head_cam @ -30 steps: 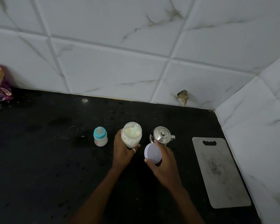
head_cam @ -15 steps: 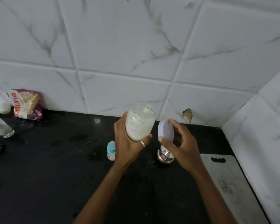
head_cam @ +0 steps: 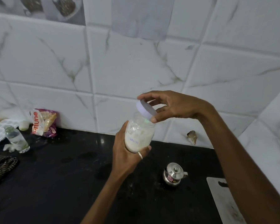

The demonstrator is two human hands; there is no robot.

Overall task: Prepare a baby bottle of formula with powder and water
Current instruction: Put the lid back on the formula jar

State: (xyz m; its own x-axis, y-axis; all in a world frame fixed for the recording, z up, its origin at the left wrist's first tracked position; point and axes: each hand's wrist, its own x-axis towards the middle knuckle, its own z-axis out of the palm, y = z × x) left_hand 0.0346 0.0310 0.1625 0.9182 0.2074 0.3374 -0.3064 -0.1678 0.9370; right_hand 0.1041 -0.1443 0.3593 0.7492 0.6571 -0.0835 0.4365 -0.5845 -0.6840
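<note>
White marble-veined wall tiles (head_cam: 136,67) behind a glossy black worktop (head_cam: 47,183), a second tiled wall (head_cam: 273,135) meeting it at the right corner, a chipped hole (head_cam: 191,136) low in the back wall, printed picture tiles (head_cam: 47,7) top left, soft even light

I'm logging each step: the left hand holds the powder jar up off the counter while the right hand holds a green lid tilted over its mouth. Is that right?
Not quite. The head view shows the lid is pale purple, not green. The rest stands: the left hand holds the powder jar up off the counter, and the right hand holds the lid tilted over its mouth.
</note>
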